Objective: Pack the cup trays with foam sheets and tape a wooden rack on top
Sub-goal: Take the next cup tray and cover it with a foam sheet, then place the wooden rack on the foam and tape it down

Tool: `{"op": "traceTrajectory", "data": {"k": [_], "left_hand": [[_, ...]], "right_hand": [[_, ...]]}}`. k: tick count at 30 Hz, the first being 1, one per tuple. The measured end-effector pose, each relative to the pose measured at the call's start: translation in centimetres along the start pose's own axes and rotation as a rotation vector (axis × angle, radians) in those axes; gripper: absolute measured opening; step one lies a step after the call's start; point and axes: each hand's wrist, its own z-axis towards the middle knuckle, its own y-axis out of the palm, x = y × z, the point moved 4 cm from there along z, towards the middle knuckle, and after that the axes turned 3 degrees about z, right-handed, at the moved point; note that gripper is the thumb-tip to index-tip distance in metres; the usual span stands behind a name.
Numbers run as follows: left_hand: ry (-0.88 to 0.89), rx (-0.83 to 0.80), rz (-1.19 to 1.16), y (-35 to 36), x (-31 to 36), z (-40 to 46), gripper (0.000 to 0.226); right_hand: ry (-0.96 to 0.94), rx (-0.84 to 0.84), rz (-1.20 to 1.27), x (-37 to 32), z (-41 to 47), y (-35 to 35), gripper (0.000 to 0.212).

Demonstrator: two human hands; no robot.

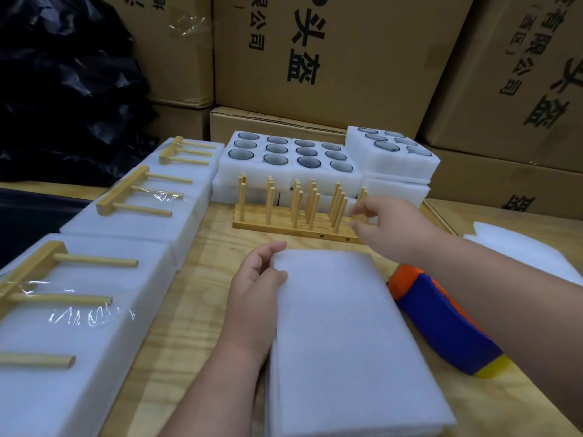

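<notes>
Foam sheets (pixel 347 335): white, soft, matte, rectangular; stacked at lower centre on a pale plywood table (pixel 202 247); sheet count not readable
Left hand (pixel 257 288): fingers loosely curled on the stack's upper left corner, thumb on the edge; pinch or mere touch, cannot tell
Right hand (pixel 391 225): centre right; fingers spread narrowly around a peg at the right end of the wooden racks (pixel 296 212); closure on the peg unclear
Wooden racks: pale flat bases with upright round dowels, bunched at centre; count unclear
Cup trays (pixel 290 159): thick white foam blocks, upper centre; three visible with six round wells each, dark glass cups inside
Taped packs (pixel 132 203): three along the left edge, each with a rack under glossy clear tape
Tape dispenser (pixel 441 323): blue, orange and yellow plastic, right of the stack
</notes>
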Motion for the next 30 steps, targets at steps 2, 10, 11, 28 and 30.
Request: {"op": "traceTrajectory", "data": {"k": [2,10,11,28,30], "left_hand": [[0.003,-0.006,0.007,0.1,0.0,0.0,0.045],[0.005,-0.014,-0.029,0.1,-0.3,0.3,0.043],[0.005,-0.017,-0.031,0.1,-0.3,0.3,0.043],[0.002,-0.028,-0.034,-0.1,-0.4,0.4,0.040],[0.006,-0.027,-0.027,-0.1,-0.4,0.4,0.040]], "right_hand": [[-0.008,0.028,-0.005,0.1,0.9,0.0,0.026],[-0.031,0.036,-0.037,0.0,3.4,-0.2,0.027],[-0.032,0.034,-0.040,-0.1,3.6,-0.2,0.028],[-0.043,-0.037,-0.225,0.0,7.0,1.4,0.028],[-0.027,-0.073,-0.253,-0.2,7.1,1.7,0.031]]}}
